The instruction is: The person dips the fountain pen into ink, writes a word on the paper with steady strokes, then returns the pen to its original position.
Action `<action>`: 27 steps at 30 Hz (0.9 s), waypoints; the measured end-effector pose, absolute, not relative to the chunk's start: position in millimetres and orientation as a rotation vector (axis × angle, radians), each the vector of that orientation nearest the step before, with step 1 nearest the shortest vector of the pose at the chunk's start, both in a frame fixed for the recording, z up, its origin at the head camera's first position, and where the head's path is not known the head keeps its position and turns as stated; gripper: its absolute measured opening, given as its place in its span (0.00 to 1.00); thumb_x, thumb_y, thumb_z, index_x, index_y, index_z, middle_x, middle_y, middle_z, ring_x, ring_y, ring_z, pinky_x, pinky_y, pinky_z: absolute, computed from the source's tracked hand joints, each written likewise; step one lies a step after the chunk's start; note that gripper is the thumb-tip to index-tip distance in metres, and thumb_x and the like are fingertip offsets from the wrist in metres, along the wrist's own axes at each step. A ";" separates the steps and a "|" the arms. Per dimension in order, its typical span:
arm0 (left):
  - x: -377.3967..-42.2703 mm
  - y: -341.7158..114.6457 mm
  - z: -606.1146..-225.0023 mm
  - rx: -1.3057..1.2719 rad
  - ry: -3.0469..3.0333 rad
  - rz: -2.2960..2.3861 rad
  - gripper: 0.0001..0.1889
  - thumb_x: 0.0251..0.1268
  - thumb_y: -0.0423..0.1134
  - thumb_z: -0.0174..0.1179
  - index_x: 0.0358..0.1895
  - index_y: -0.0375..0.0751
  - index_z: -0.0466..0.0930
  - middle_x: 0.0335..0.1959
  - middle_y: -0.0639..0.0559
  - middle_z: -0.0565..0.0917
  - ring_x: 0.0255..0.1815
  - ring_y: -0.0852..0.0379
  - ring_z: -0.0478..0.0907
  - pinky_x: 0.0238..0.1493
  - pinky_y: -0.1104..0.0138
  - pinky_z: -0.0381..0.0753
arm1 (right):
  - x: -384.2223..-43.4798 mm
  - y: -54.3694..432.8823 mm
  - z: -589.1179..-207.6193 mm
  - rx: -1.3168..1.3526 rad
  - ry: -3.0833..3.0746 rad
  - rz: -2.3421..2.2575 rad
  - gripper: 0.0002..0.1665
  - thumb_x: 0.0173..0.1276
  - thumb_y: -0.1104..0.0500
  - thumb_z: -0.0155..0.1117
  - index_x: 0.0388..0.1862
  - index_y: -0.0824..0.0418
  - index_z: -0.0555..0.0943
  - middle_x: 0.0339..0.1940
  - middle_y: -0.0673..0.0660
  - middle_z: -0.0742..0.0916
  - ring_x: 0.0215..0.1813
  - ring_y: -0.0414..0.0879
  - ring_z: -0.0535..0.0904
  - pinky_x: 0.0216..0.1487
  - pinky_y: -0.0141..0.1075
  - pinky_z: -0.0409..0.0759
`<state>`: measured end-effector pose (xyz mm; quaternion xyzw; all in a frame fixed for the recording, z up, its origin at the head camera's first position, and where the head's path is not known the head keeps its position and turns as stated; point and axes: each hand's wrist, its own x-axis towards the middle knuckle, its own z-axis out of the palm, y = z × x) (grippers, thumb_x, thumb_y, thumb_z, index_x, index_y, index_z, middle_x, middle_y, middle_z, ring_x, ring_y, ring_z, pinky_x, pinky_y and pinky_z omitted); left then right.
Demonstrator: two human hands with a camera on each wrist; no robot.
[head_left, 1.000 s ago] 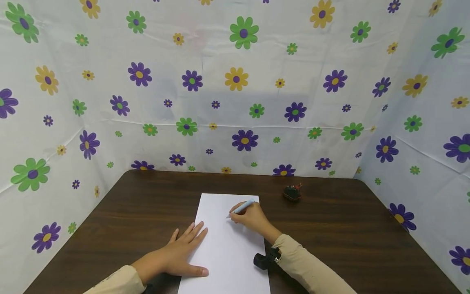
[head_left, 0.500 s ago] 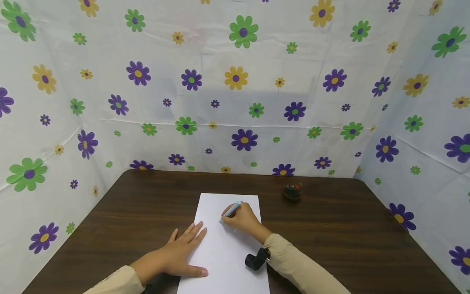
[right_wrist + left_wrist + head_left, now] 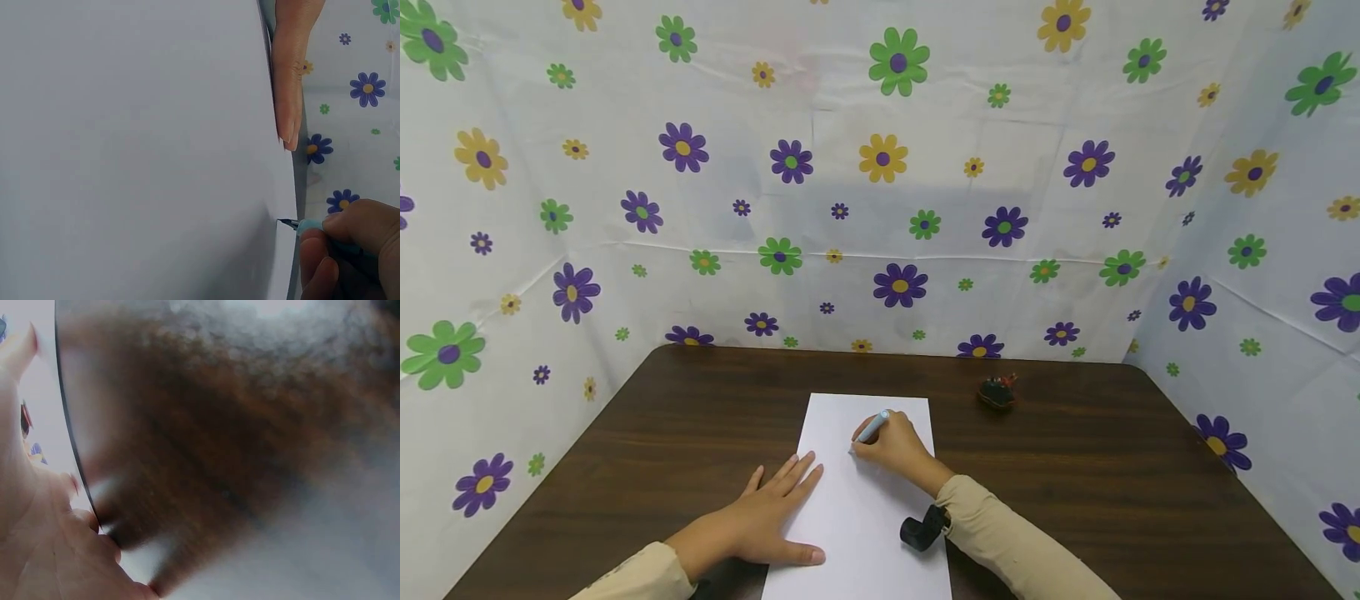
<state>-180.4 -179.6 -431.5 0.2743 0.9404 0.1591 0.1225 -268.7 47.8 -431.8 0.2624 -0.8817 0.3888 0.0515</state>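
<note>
A white sheet of paper [image 3: 857, 533] lies on the brown table. My left hand [image 3: 767, 521] rests on its left edge with fingers spread, thumb toward me. In the left wrist view, the palm of the left hand [image 3: 44, 531] fills the lower left. My right hand [image 3: 895, 448] pinches a light blue pen [image 3: 872, 427] over the upper part of the sheet, and the pen slants with its tip to the lower left. The right wrist view shows the pen [image 3: 310, 226] with its dark pointed nib right at the paper's surface, thumb and fingers curled round the barrel.
A small dark object with reddish bits [image 3: 997, 392] sits on the table [image 3: 1075, 467] toward the back right, beyond the paper. A black wrist camera [image 3: 922, 530] hangs over the sheet's right side. Flowered white cloth [image 3: 820, 217] encloses the table's back and sides.
My right hand with the pen has shifted left and slightly toward me over the paper, and has stayed nearly still over the last half second. The left hand keeps its place.
</note>
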 end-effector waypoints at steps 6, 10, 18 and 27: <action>-181.5 -179.2 -432.2 0.798 2.740 0.451 0.57 0.49 0.76 0.55 0.76 0.42 0.48 0.78 0.43 0.45 0.77 0.37 0.43 0.63 0.28 0.38 | -269.1 53.8 -429.8 0.787 -2.691 1.179 0.03 0.53 0.64 0.71 0.26 0.63 0.86 0.22 0.50 0.87 0.21 0.31 0.73 0.23 0.25 0.73; -181.7 -179.0 -431.5 0.786 2.737 0.445 0.58 0.49 0.76 0.55 0.76 0.42 0.48 0.78 0.43 0.44 0.77 0.38 0.42 0.63 0.28 0.38 | -269.6 59.4 -428.3 0.789 -2.692 1.171 0.03 0.53 0.64 0.70 0.26 0.64 0.86 0.21 0.49 0.87 0.22 0.31 0.73 0.23 0.25 0.73; -180.5 -178.3 -429.2 0.788 2.743 0.445 0.58 0.49 0.76 0.56 0.76 0.41 0.49 0.78 0.42 0.45 0.77 0.37 0.43 0.63 0.28 0.39 | -269.0 71.2 -425.8 0.753 -2.723 1.144 0.02 0.52 0.64 0.70 0.27 0.63 0.86 0.23 0.49 0.87 0.23 0.33 0.73 0.24 0.26 0.73; -180.7 -178.2 -429.2 0.796 2.756 0.443 0.57 0.48 0.76 0.56 0.76 0.41 0.50 0.78 0.42 0.47 0.77 0.37 0.44 0.62 0.27 0.40 | -264.8 83.5 -424.4 0.696 -2.728 1.165 0.02 0.53 0.65 0.72 0.26 0.60 0.86 0.23 0.51 0.87 0.23 0.35 0.75 0.24 0.26 0.75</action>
